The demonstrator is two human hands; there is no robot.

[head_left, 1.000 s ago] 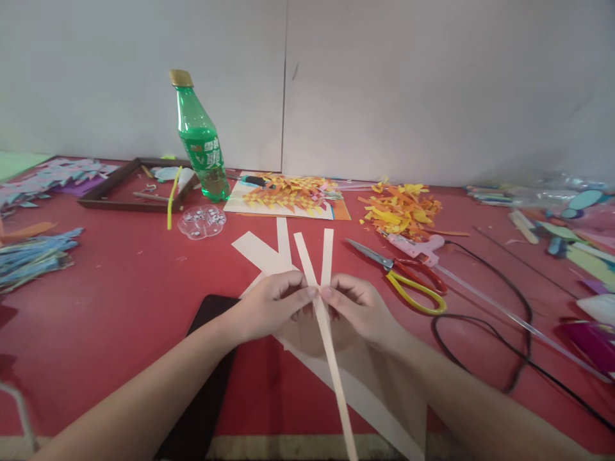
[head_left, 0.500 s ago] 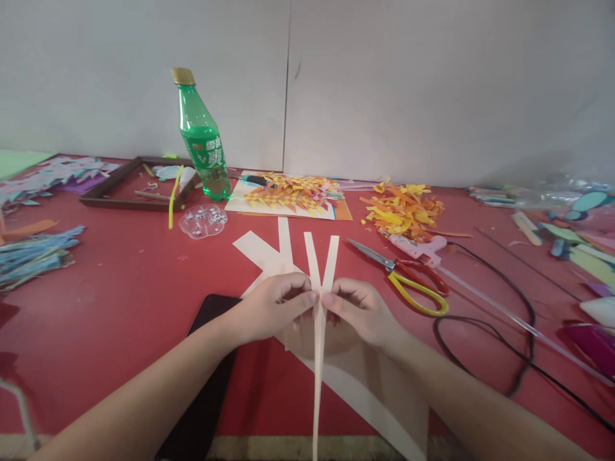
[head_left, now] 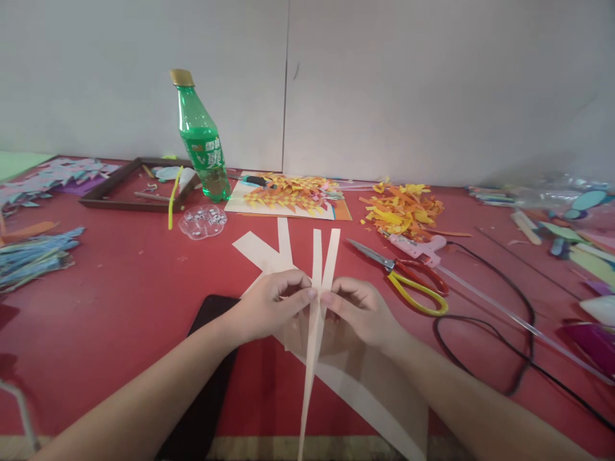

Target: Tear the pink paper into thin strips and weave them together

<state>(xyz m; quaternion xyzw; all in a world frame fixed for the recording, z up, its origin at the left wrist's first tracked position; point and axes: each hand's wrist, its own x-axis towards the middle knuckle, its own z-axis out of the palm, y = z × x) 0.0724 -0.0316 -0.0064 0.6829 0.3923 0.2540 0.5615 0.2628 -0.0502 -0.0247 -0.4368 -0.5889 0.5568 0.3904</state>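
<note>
Between my hands a long cream paper strip [head_left: 312, 346] hangs upright, its top parted into two narrow prongs and its lower end reaching the bottom of the view. My left hand [head_left: 273, 304] is closed, thumb and fingers pinching the strip's left side just under the split. Opposite it, my right hand [head_left: 362, 310] pinches the right side at the same height. Beneath lie a cream paper sheet [head_left: 384, 390] and more cream strips [head_left: 259, 251] on the red table [head_left: 120, 333]. A black phone-like slab [head_left: 202, 384] is partly covered by my left forearm.
Scissors [head_left: 406, 282] and a pink glue gun [head_left: 423, 246] with a black cord lie to the right. Behind them is a heap of orange and yellow paper scraps [head_left: 403, 208]. A green bottle [head_left: 204, 144], a dark frame [head_left: 115, 192] and a clear dish [head_left: 202, 222] stand back left.
The left prong has swung right and stands straighter, closer to the other one. The strip's lower end has shifted left. Both hands stay nearly in place.
</note>
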